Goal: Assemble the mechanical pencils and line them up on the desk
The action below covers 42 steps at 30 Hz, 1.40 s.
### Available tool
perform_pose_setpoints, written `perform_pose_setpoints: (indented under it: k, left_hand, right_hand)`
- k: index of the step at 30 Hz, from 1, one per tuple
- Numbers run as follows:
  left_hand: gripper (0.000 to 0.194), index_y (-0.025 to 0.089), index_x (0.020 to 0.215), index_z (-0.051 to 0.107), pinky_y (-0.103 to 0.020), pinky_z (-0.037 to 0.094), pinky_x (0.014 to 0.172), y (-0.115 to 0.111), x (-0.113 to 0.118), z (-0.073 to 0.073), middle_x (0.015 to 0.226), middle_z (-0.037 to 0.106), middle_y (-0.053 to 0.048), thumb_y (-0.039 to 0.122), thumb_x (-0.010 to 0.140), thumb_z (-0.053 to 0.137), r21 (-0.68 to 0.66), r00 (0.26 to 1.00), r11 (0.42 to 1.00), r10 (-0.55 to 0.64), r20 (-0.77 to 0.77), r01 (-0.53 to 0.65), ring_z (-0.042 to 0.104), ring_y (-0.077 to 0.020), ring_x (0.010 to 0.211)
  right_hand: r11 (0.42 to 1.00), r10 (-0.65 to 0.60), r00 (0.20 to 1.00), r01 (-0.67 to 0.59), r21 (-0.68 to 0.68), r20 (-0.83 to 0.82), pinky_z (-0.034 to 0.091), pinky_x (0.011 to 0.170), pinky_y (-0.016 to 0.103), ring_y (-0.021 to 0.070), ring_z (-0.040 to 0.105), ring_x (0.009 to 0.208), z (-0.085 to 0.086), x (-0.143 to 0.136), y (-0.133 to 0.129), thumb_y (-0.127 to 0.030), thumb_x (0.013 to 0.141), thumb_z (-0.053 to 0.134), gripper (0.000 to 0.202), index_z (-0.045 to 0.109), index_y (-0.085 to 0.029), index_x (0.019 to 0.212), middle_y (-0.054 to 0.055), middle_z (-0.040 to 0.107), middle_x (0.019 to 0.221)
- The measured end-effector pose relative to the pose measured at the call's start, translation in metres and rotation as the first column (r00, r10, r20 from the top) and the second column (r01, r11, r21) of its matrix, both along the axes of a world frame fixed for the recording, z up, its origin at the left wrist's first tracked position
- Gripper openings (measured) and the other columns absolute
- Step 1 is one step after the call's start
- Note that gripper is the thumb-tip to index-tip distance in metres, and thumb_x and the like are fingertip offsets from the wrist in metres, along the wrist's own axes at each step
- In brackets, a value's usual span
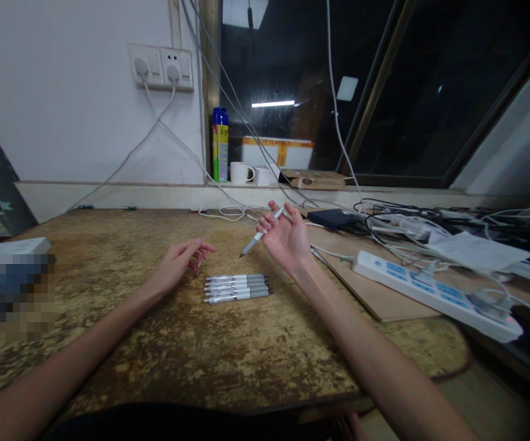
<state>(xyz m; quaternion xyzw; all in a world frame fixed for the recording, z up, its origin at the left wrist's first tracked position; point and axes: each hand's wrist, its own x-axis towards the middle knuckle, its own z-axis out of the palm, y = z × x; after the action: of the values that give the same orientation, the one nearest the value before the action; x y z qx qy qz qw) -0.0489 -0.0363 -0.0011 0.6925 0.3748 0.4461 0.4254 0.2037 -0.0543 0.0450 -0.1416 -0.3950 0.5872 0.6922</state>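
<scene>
My right hand (pixel 287 236), palm turned up, grips a white and grey pen (pixel 261 234) between its fingers. The pen slants, its dark tip pointing down and left above the table. Below it, several similar pens (pixel 237 288) lie side by side in a row, clear ends to the left and grey grips to the right. My left hand (pixel 181 262) hovers or rests just left of the row with its fingers loosely bent and apart, and I see nothing in it. Both hands are above the worn wooden table (pixel 163 343).
A white power strip (pixel 434 294) lies on a brown board (pixel 375 288) at the right, with tangled cables and a dark box (pixel 333 218) behind. A spray can (pixel 220 146) and a white mug (pixel 241 172) stand on the window sill. Cables hang from the wall sockets (pixel 161 66).
</scene>
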Motion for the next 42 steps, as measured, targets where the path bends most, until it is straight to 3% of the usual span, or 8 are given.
perform_pose_setpoints:
  k: [10, 18, 25, 42]
  left_hand:
    - [0.049, 0.015, 0.095, 0.079, -0.026, 0.046, 0.058, -0.0001, 0.0010, 0.0005, 0.079, 0.061, -0.006, 0.060, 0.090, 0.059, -0.006, 1.000, 1.000, 0.009, -0.013, -0.009, 0.057, -0.0184, 0.071]
    - [0.047, 0.015, 0.093, 0.079, -0.025, 0.046, 0.056, 0.0004, 0.0019, 0.0007, 0.076, 0.061, -0.006, 0.058, 0.090, 0.060, -0.008, 1.000, 1.000, -0.001, -0.006, 0.001, 0.056, -0.0176, 0.068]
    - [0.046, 0.015, 0.092, 0.079, -0.025, 0.046, 0.057, -0.0005, 0.0021, 0.0014, 0.077, 0.062, -0.006, 0.057, 0.091, 0.059, 0.001, 1.000, 1.000, 0.001, -0.010, -0.001, 0.056, -0.0172, 0.070]
    - [0.050, 0.015, 0.099, 0.076, -0.028, 0.045, 0.062, 0.0029, -0.0015, -0.0042, 0.079, 0.062, -0.005, 0.057, 0.096, 0.050, 0.035, 0.995, 0.999, -0.013, -0.095, 0.017, 0.056, -0.0180, 0.070]
  right_hand:
    - [1.000, 0.000, 1.000, -0.001, 0.012, 0.031, 0.042, 0.066, 0.031, 0.0173, 0.035, 0.061, -0.0038, 0.0007, 0.0015, -0.047, 0.097, 0.042, 0.029, 0.059, -0.024, 0.091, -0.003, 0.030, 0.067]
    - [0.998, 0.062, 0.997, -0.061, 0.007, -0.049, 0.039, 0.060, 0.028, 0.0160, 0.031, 0.058, -0.0019, 0.0012, -0.0002, -0.030, 0.095, 0.040, 0.020, 0.059, -0.023, 0.091, -0.003, 0.028, 0.066]
    - [0.999, 0.041, 0.998, -0.042, -0.012, -0.042, 0.042, 0.062, 0.030, 0.0167, 0.032, 0.059, -0.0007, 0.0008, -0.0026, -0.035, 0.096, 0.042, 0.023, 0.060, -0.023, 0.089, -0.003, 0.030, 0.066]
    - [0.982, 0.180, 0.962, -0.186, -0.011, -0.205, 0.042, 0.058, 0.025, 0.0136, 0.037, 0.057, -0.0029, 0.0006, -0.0047, -0.032, 0.098, 0.043, 0.023, 0.062, -0.020, 0.093, -0.004, 0.034, 0.064]
